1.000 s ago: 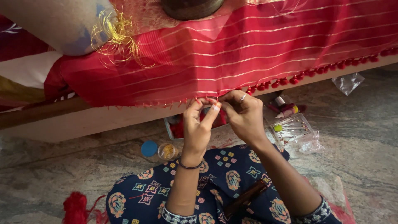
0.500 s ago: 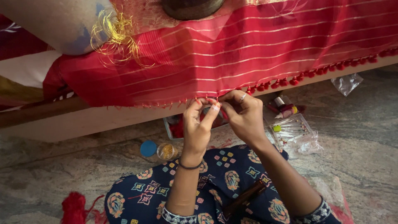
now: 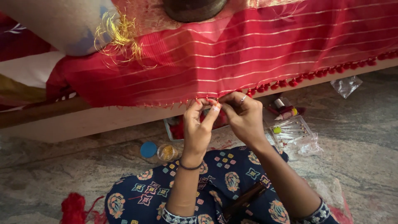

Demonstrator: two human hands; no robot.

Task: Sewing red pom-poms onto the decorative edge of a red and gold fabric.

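A red cloth with thin gold stripes [image 3: 257, 49] hangs over the edge of a low wooden ledge [image 3: 83, 120]. Small red tassels [image 3: 290, 82] line its lower hem on the right part. My left hand [image 3: 200, 124] and my right hand [image 3: 242, 116] meet at the hem, fingertips pinched together on the cloth's edge where the tassel row ends. My right hand wears a ring, my left wrist a dark band. Whatever thread or needle lies between the fingers is too small to see.
On the stone floor lie a small jar of gold bits [image 3: 166, 152] with a blue lid [image 3: 148, 149], a clear box of pins [image 3: 290, 130], a tray of red thread [image 3: 176, 128], a plastic bag [image 3: 346, 85] and red yarn [image 3: 74, 207]. A dark pot [image 3: 192, 8] weighs the cloth down.
Both hands have stayed at the same spot on the hem; only the fingers have shifted slightly.
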